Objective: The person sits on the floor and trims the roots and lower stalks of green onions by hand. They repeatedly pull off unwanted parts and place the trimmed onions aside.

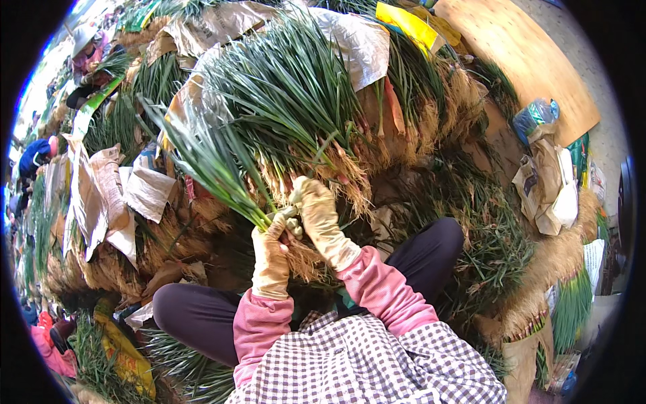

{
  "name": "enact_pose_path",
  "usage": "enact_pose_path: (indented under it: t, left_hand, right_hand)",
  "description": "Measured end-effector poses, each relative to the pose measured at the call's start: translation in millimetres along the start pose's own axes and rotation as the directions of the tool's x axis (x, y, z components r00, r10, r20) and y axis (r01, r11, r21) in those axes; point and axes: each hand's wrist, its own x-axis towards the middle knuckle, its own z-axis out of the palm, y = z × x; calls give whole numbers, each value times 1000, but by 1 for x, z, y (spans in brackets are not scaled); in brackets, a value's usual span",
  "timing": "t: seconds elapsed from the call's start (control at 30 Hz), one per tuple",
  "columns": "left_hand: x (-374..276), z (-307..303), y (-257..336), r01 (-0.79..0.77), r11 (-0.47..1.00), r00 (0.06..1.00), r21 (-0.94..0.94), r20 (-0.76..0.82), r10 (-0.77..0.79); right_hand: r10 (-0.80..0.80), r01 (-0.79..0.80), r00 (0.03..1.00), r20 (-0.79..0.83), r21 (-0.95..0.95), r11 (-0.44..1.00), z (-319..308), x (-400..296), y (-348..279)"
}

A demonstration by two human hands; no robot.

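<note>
My left hand (270,247), in a pale, stained glove, is closed around the lower stems of a bunch of green allium-like plants (222,177). The leaves fan up to the left, and the tangled roots (305,257) hang between my wrists. My right hand (315,209), gloved too, is curled against the bunch where stems meet roots. Whether its fingers pinch a piece is hidden. Just beyond both hands lies a large pile of the same plants (292,86), leaves away from me and pale roots towards me.
Loose leaf scraps (484,227) are heaped by my right knee. Bundled plants with thick roots (540,267) stand farther right, near a large water bottle (536,118) and a wooden board (535,65). Paper sacks (101,192) drape over bundles at left. Other people work along the left edge.
</note>
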Motion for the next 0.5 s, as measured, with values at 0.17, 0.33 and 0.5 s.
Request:
enact_pose_path:
  t: [0.17, 0.33, 0.5]
  left_hand:
    - [-14, 12, 36, -97, 990, 995, -100, 22, 100]
    - [1, -7, 28, -8, 1000, 998, -2, -56, 7]
    - [-6, 1, 25, 71, 997, 996, -41, 53, -69]
  right_hand:
    - [64, 350, 917, 394, -871, 345, -43, -24, -32]
    - [-308, 577, 760, 572, -812, -85, -37, -23, -92]
    - [-79, 319, 930, 358, -896, -309, -25, 62, -121]
